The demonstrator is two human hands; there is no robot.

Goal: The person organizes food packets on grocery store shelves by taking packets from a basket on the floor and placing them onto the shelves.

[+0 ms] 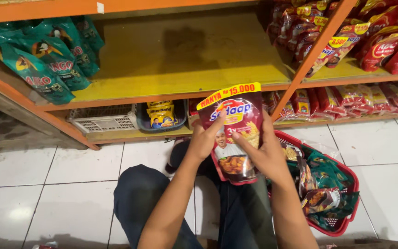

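The yellow shelf [185, 69] in front of you stands bare in the middle, green packets [47, 60] at its left end. The red basket [346, 226] sits by your right knee, packets inside. Your left hand [203, 140] and right hand [266, 154] both grip the dark red pouch [233, 133], upright above your lap.

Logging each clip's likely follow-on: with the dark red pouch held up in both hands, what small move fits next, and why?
Probably lifting the dark red pouch forward onto the yellow shelf. Both the left hand and right hand grip it upright in front of that shelf's bare stretch, while the red basket beside the person holds more packets.
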